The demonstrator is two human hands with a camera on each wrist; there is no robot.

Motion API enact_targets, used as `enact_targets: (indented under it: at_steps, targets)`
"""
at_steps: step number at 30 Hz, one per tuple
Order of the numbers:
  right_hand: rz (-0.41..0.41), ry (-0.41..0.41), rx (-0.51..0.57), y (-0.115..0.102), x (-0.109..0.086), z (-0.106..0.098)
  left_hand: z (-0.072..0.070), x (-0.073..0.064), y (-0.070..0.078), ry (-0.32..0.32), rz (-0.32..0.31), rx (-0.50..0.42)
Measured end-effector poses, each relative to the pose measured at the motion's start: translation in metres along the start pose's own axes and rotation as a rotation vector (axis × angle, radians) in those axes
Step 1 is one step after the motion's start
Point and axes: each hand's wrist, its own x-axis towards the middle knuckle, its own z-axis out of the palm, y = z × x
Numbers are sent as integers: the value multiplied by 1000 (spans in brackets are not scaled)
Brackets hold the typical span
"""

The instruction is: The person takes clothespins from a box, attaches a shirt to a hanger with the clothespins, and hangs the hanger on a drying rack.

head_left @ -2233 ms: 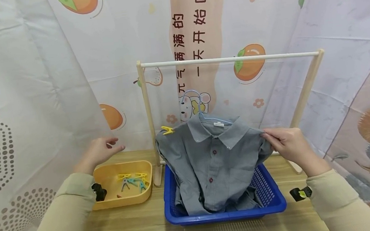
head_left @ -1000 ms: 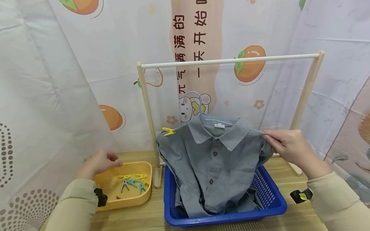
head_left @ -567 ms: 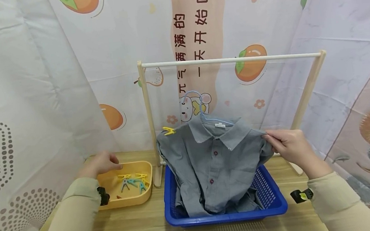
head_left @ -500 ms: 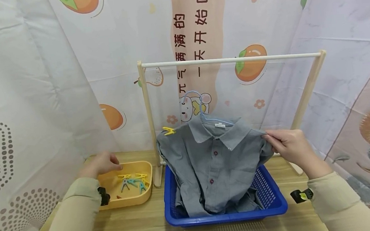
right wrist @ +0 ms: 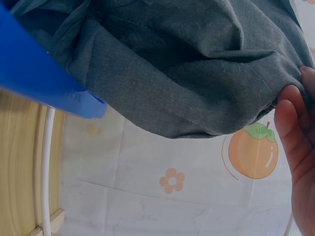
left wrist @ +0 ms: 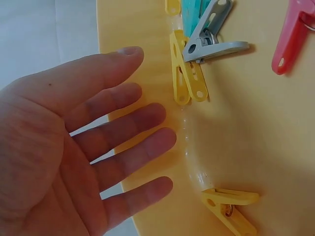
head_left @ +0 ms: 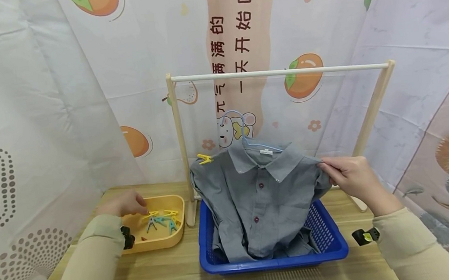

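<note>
A grey button-up shirt [head_left: 250, 200] on a light blue hanger [head_left: 243, 129] rises out of a blue basket [head_left: 274, 263]. My right hand [head_left: 350, 179] pinches its shoulder at the right; the right wrist view shows thumb and fingertips on the cloth. A yellow clothespin [head_left: 204, 158] sits on the other shoulder. My left hand [head_left: 127, 204] is over a yellow tray [head_left: 165, 243] of clothespins. In the left wrist view its fingers are loosely spread and hold nothing, beside a yellow clothespin [left wrist: 187, 73] and a grey clothespin [left wrist: 211, 42]. A red clothespin [left wrist: 290, 42] lies farther right.
Behind the basket stands a rack with a white rail [head_left: 279, 72] and wooden posts [head_left: 373, 107]. Printed curtains [head_left: 139, 53] enclose the back and sides. Everything stands on a wood-grain table [head_left: 160, 277].
My left hand has come down from above the tray's back left to the clothespins, moving slightly right. The right hand keeps its pinch on the shirt, which has hardly shifted.
</note>
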Motion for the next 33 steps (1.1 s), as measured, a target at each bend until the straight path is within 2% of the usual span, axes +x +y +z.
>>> enact_targets:
  at_steps: [7, 13, 23, 30, 33]
  targets:
    - [1, -7, -1, 1, 0, 0, 1, 2, 1, -51, -38, -26]
    - [3, -4, 13, 1, 0, 1, 1, 5, -1, -83, -46, 5]
    - [5, -10, 29, 1, 0, 1, 2, 5, 2, -101, -44, 32]
    - [17, -18, 30, 1, -1, 1, 6, 6, 2, -96, -103, 33]
    - [19, -21, 29, 1, -1, 1, 7, 6, 2, -86, -104, 47]
